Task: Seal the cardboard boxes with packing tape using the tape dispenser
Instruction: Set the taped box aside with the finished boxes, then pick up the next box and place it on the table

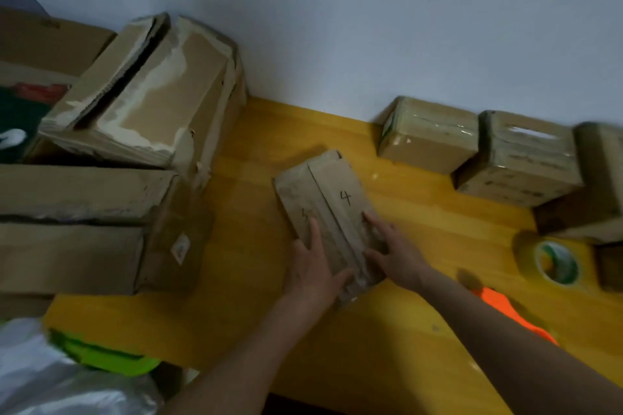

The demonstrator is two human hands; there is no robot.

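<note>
A small worn cardboard box (325, 202) lies on the yellow table (387, 330), its two top flaps closed and marked "3" and "4". My left hand (312, 268) lies flat on the left flap with straight fingers, thumb at the box's near end. On the right flap my right hand (392, 251) presses down, fingers spread. A roll of packing tape (553, 263) with a green and white core lies to the right, near an orange dispenser (512, 313) partly hidden behind my right forearm.
Taped small boxes (428, 135) (519, 158) line the wall at the right. Large battered cartons (148, 94) (84, 229) are stacked at the left. A green object (104, 357) and clear plastic (50, 381) sit at the lower left.
</note>
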